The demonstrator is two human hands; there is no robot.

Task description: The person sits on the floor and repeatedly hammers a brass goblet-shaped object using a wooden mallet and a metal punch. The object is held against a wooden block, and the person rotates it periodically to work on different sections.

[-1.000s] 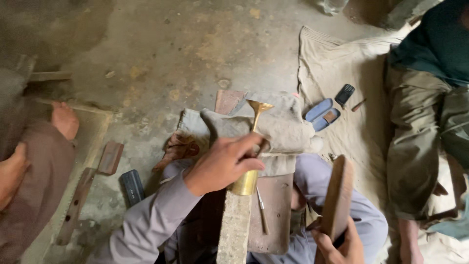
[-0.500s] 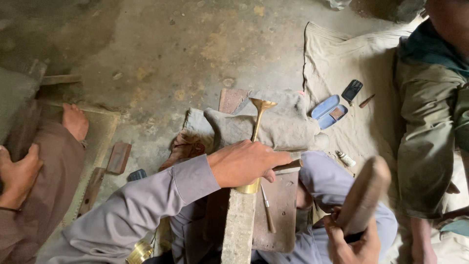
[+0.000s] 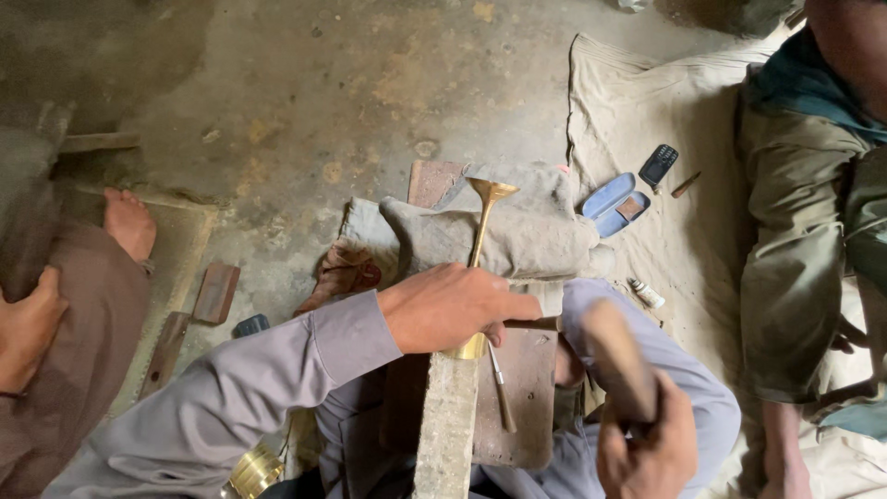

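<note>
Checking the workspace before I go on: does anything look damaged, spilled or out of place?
Nothing stands out. The left hand steadies the brass horn on the block; the right hand holds a mallet. No spill shows.

The left arm, in a grey sleeve, reached in from the lower left across the body, wrist nearly straight. The left hand point(image 3: 453, 307) lay knuckles up, fingers curled closed and pointing right. The right hand point(image 3: 651, 453) sat low at the lower right, fist closed, back toward the camera, slightly blurred.
</note>
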